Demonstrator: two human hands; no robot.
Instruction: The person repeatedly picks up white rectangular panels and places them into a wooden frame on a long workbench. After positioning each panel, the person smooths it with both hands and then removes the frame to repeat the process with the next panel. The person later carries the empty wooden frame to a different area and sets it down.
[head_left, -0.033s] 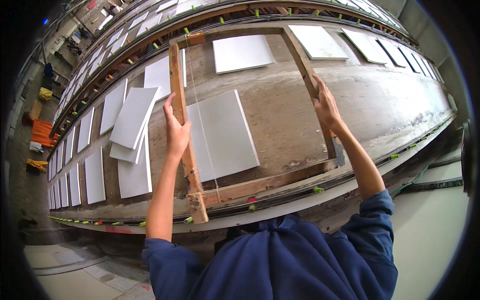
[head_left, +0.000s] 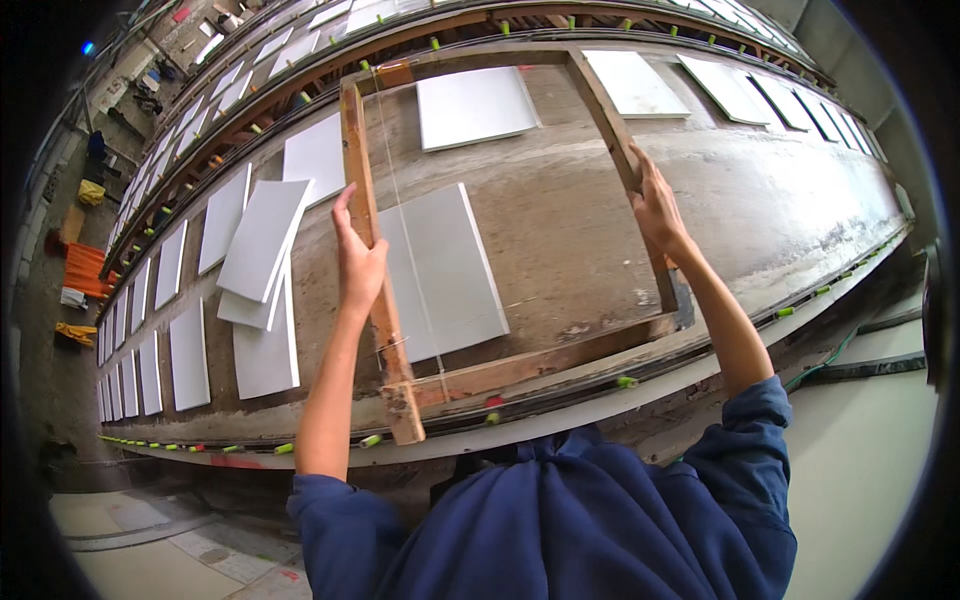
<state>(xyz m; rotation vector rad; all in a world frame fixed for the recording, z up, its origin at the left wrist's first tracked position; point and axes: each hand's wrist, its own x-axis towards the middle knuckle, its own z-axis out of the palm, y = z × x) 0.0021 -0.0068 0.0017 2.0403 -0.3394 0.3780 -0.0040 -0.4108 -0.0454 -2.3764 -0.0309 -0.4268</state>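
Note:
My left hand (head_left: 360,265) is wrapped round the left bar of a large rectangular wooden frame (head_left: 357,140). My right hand (head_left: 656,205) grips the opposite bar from its outer side. A thin string (head_left: 398,195) runs lengthwise inside the left bar. The frame spans the long brown table (head_left: 565,235), and its near left end sticks out over the table edge. Through the frame I see a white rectangular board (head_left: 445,270), partly covered by the left bar, and a second white board (head_left: 475,108) farther off. Whether the frame touches the table I cannot tell.
Left of the frame, several white boards overlap in a loose pile (head_left: 262,235), with rows of flat boards beyond. More boards (head_left: 635,85) lie at the far right. Green clips (head_left: 627,382) line the near table edge. Another board-covered table (head_left: 275,45) runs behind.
The frame and both hands have shifted very slightly to the right relative to the boards. Both hands keep their hold on it.

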